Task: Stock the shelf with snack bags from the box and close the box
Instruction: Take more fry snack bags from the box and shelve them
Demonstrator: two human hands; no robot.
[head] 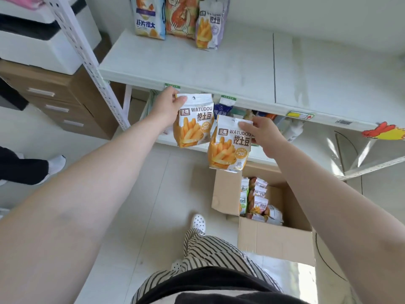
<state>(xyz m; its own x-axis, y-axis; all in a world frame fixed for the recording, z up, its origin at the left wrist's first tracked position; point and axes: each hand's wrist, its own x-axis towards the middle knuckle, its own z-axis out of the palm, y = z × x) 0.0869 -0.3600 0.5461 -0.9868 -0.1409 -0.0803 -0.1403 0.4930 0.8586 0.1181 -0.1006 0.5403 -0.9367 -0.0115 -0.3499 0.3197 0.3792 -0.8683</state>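
Note:
My left hand (169,106) pinches the top corner of an orange-and-white fries snack bag (192,126), held up just below the white shelf's front edge (219,84). My right hand (263,130) grips the top of a second, matching bag (229,148), a little lower and to the right. Both bags hang upright in the air above the floor. Below them stands the open cardboard box (274,240) with several more snack bags (257,200) inside. Three bags (182,18) stand at the back left of the shelf.
A lower shelf (263,156) behind the held bags carries assorted goods. A perforated white upright (87,62) bounds the shelf at left, with a brown drawer unit (57,99) beyond it. Another person's leg and shoe (52,165) are at far left. My own foot (198,222) is beside the box.

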